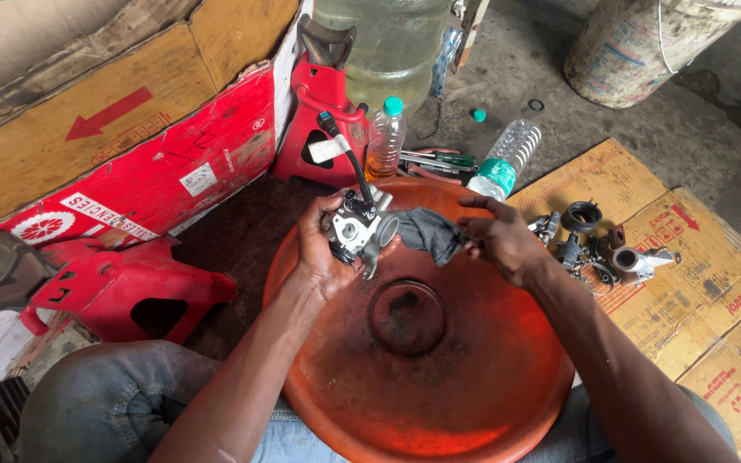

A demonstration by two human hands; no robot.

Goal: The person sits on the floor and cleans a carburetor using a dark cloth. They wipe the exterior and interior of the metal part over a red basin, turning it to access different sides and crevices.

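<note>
My left hand (317,250) is closed around a small metal carburetor (358,227) with a black hose (350,159) rising from its top. It is held over the far part of a wide orange plastic basin (439,394) that rests on my lap. My right hand (501,243) pinches a dark grey rag (429,231), which reaches across and touches the carburetor's right side. The basin's raised round centre (406,317) is dirty and holds nothing.
Several small metal engine parts (598,244) lie on flattened cardboard (705,283) at right. Behind the basin stand a bottle of amber liquid (384,137), a lying clear bottle (503,159), pliers (439,160) and a large jug (388,47). Red plastic body panels (122,287) sit left.
</note>
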